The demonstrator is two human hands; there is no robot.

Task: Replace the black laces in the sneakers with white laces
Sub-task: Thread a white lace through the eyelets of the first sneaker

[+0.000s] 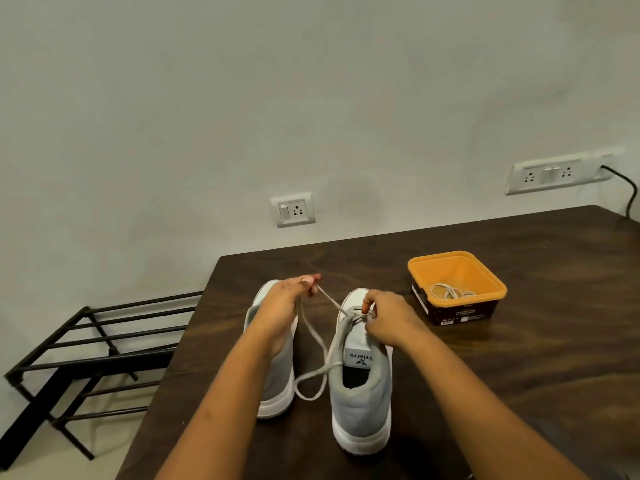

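Two grey sneakers stand side by side on the dark worktop [519,375]. The right hand [391,320] pinches the white lace [313,341] at the right sneaker [360,403] eyelets. The left hand [284,306], at the shoe's ten o'clock above the left sneaker [278,386], pinches the lace's end. At two o'clock an orange tub [460,271] holds another lace [450,292].

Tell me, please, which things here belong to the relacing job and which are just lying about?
In use: left hand, right hand, white lace, sneaker being laced, second sneaker, orange tub, spare lace.
Lying about: black rack, wall sockets, black cable.
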